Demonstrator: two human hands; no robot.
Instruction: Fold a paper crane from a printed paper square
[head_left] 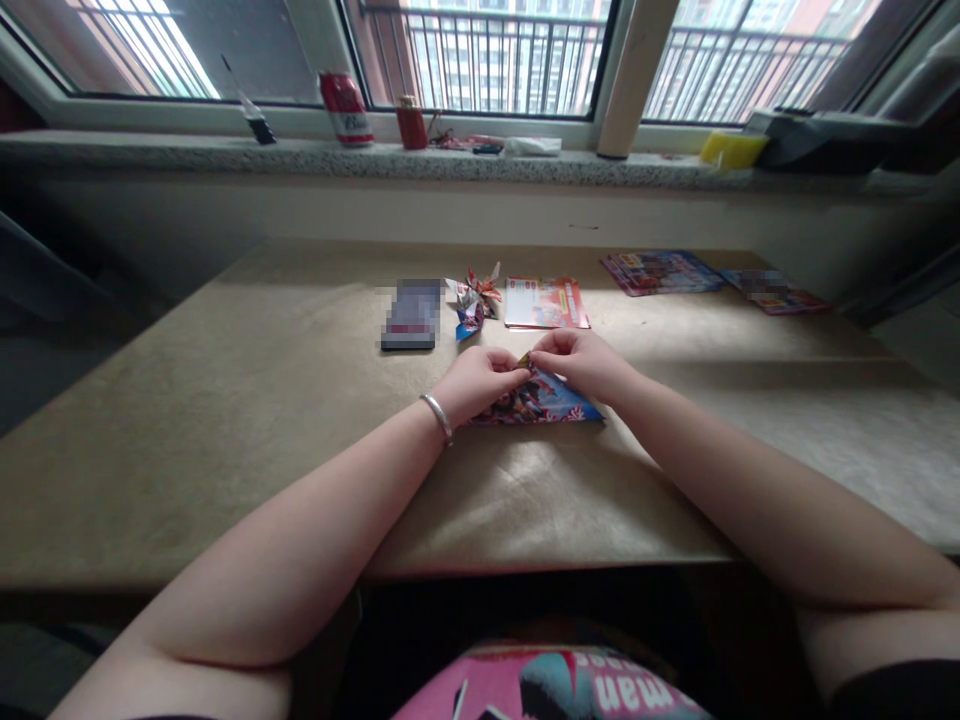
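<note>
My left hand point(480, 381) and my right hand point(579, 361) meet over a folded piece of colourful printed paper point(551, 402) lying on the tan table point(262, 420). Both hands pinch the paper's top corner, fingertips pressed together. A silver bangle point(437, 416) sits on my left wrist. A finished folded paper figure point(474, 298) stands just beyond my hands.
A dark phone point(412, 314) lies left of the paper figure. A red-and-white leaflet point(545, 303) and more printed sheets point(660, 271) lie further back and right. On the windowsill point(225, 155) stand a red can point(346, 108), a small red jar point(411, 123) and a yellow sponge point(733, 149).
</note>
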